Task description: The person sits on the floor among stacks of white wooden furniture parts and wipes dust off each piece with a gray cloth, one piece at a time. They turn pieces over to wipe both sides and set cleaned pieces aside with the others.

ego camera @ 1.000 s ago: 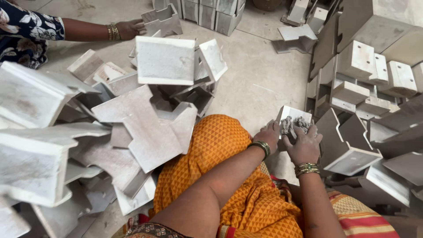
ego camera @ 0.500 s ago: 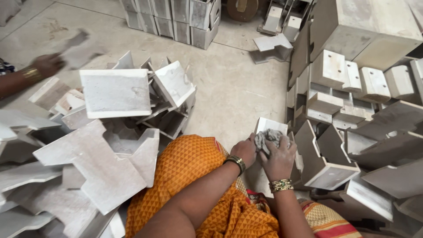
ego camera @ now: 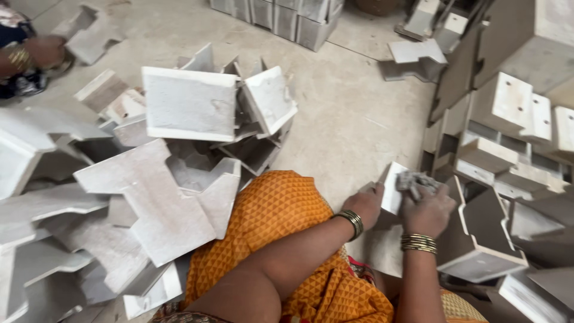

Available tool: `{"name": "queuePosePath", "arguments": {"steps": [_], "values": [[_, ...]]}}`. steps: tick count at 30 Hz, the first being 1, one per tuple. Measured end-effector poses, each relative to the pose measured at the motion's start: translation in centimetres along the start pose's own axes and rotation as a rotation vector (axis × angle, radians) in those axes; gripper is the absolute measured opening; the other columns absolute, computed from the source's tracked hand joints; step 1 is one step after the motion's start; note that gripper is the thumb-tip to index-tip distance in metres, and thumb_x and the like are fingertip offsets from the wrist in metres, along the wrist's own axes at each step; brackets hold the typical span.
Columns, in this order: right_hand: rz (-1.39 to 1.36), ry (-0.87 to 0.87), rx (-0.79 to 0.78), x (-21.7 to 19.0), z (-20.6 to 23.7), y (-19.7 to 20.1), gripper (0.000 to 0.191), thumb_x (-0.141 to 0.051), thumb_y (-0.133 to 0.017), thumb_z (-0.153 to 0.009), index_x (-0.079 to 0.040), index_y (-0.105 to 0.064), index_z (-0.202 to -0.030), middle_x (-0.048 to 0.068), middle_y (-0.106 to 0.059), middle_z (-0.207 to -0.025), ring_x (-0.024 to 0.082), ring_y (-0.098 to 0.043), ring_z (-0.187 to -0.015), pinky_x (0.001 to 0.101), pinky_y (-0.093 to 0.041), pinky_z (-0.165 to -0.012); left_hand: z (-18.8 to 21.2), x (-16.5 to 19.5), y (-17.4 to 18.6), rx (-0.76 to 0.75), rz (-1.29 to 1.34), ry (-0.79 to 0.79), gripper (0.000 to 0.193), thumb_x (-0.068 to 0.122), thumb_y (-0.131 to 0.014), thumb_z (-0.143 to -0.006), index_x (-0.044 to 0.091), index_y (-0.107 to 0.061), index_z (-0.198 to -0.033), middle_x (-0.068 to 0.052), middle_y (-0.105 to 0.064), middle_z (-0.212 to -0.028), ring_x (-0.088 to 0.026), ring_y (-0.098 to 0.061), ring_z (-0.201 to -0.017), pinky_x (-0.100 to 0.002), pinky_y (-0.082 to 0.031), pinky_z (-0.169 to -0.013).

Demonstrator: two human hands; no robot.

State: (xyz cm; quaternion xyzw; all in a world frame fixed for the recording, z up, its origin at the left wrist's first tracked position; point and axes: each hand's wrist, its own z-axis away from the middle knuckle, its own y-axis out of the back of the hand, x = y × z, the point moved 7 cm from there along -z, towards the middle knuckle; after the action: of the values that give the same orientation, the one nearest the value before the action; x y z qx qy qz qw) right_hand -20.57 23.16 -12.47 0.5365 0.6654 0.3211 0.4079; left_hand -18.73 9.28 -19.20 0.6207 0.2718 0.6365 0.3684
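My left hand [ego camera: 367,204] grips the edge of a small white wooden piece [ego camera: 393,186] held upright near the floor. My right hand [ego camera: 428,207] presses a crumpled grey pad [ego camera: 414,180] against the top of that piece. Both wrists wear bangles. My knee in orange cloth [ego camera: 275,221] sits just left of the hands.
A heap of white notched wooden pieces [ego camera: 155,197] lies at left, stacked white blocks [ego camera: 508,119] stand at right. More boxes [ego camera: 281,15] line the far floor. Another person's hand [ego camera: 42,52] with bangles holds a piece at the top left. Bare concrete floor [ego camera: 347,113] lies between.
The view has shifted, so the piles sit lower and further right. My hands stay on the same piece, the pad rubbing along it. The other person's hand has drawn back to the left.
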Motion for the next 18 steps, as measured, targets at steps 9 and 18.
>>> {"name": "queuePosePath", "arguments": {"steps": [9, 18], "values": [[-0.051, 0.067, -0.207, -0.5, 0.5, 1.3, 0.032, -0.032, -0.079, -0.084, -0.021, -0.080, -0.113, 0.008, -0.060, -0.129, 0.037, -0.057, -0.108, 0.0482, -0.054, -0.088, 1.7, -0.5, 3.1, -0.059, -0.027, 0.026, 0.071, 0.011, -0.064, -0.082, 0.004, -0.034, -0.146, -0.020, -0.072, -0.101, -0.038, -0.071, -0.093, -0.048, -0.058, -0.078], [0.044, 0.339, -0.329, -5.1, 2.8, 2.3, 0.030, -0.034, -0.082, -0.074, -0.023, -0.080, -0.102, 0.002, -0.065, -0.121, 0.032, -0.061, -0.103, 0.0421, -0.057, -0.086, 0.9, -0.9, 3.5, -0.117, -0.048, -0.014, 0.085, 0.017, -0.060, -0.086, 0.010, -0.019, -0.160, -0.018, -0.073, -0.096, -0.036, -0.071, -0.091, -0.047, -0.057, -0.076]]}}
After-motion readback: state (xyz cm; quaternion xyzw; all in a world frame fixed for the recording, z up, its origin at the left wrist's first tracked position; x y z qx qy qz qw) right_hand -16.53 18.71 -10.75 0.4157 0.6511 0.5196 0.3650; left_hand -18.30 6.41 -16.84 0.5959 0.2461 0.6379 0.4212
